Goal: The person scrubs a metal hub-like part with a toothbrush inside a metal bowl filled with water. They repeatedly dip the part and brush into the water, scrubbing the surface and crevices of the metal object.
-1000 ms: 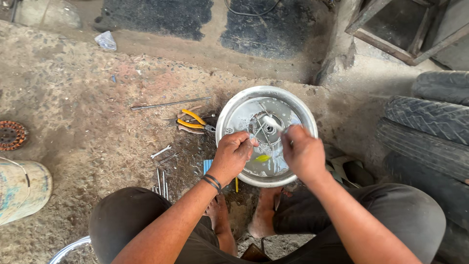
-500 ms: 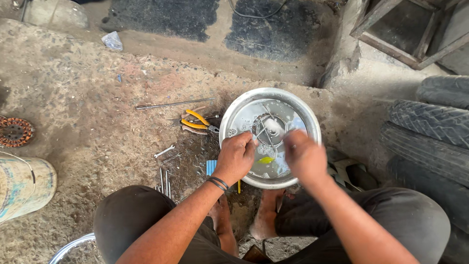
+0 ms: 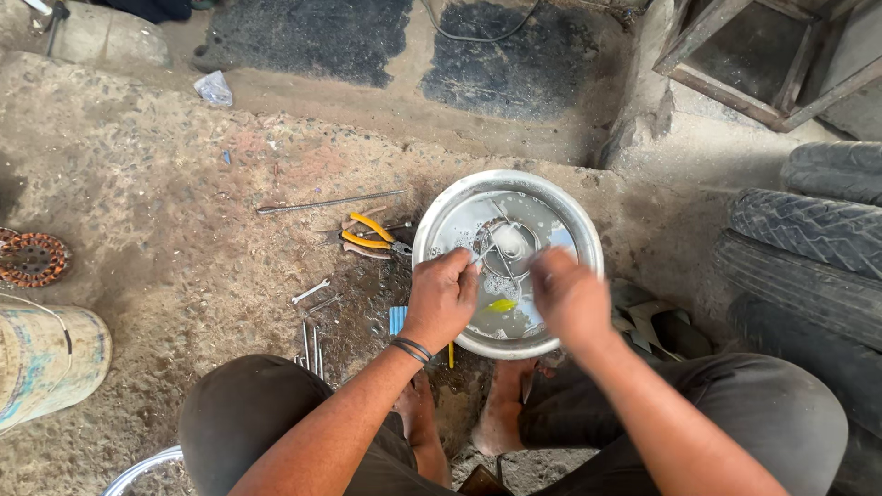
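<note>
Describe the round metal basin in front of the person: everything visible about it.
The metal basin is round, shallow and silvery, with a rolled rim, sitting flat on the dirt floor by the person's bare feet. It holds shallow, slightly foamy liquid, a round metal part at its centre and something small and yellow-green. The left hand and the blurred right hand reach over its near edge; stacked tyres lie beside it.

The right hand is motion-blurred; both hands hide part of the metal bowl.
</note>
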